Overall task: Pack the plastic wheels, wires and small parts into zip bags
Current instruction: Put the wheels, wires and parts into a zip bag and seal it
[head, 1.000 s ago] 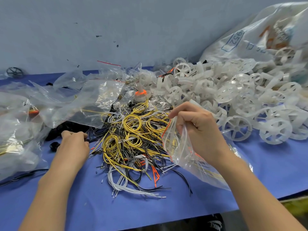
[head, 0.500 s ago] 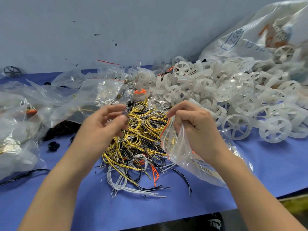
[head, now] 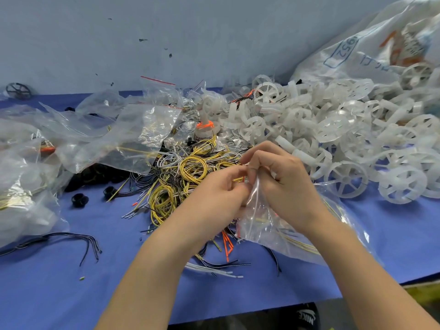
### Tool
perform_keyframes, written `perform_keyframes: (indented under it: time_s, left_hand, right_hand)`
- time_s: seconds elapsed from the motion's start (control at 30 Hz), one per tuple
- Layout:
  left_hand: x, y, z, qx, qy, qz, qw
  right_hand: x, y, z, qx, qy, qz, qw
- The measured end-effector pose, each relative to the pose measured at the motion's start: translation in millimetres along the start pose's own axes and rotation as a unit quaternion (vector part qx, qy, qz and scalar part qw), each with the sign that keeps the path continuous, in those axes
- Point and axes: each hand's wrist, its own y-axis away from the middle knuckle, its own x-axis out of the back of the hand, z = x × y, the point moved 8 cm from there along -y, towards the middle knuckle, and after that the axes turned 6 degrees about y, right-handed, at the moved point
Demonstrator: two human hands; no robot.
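A clear zip bag [head: 281,225] with a few yellow wires inside lies over the right edge of a tangled wire pile [head: 181,177] of yellow, black, white and orange strands. My right hand [head: 283,182] pinches the bag's top edge. My left hand [head: 223,189] meets it at the bag's mouth, fingers curled against the same edge. White plastic wheels [head: 345,144] are heaped to the right. Small black parts [head: 79,200] lie left of the wires.
Crumpled clear bags [head: 100,139] cover the left of the blue table [head: 71,277]. A large printed sack [head: 371,48] leans on the wall at the back right. A dark wheel [head: 17,90] sits far left. The table's front edge runs under my forearms.
My left hand has come from the black parts on the left, across the wire pile, to the bag's mouth beside my right hand. The right hand kept its grip on the bag.
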Motion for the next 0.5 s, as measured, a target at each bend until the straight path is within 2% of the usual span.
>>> perform_keyframes:
  time_s: [0.07, 0.27, 0.43, 0.5]
  left_hand:
    - [-2.4, -1.1, -2.0, 0.025, 0.059, -0.01, 0.998]
    - [-5.4, -4.4, -4.9, 0.034, 0.082, -0.002, 0.996]
    - [19.2, -8.2, -0.3, 0.0, 0.146, 0.095, 0.985]
    - [31.3, -8.9, 1.9, -0.034, 0.123, 0.142, 0.982]
  right_hand:
    - [0.3, 0.4, 1.0, -0.004, -0.001, -0.004, 1.0]
    - [-0.5, 1.3, 4.5, -0.02, -0.02, -0.013, 1.0]
    - [0.7, 1.6, 8.6, -0.031, -0.015, -0.022, 0.999]
    - [-4.3, 2.9, 12.4, -0.037, -0.006, -0.045, 0.998]
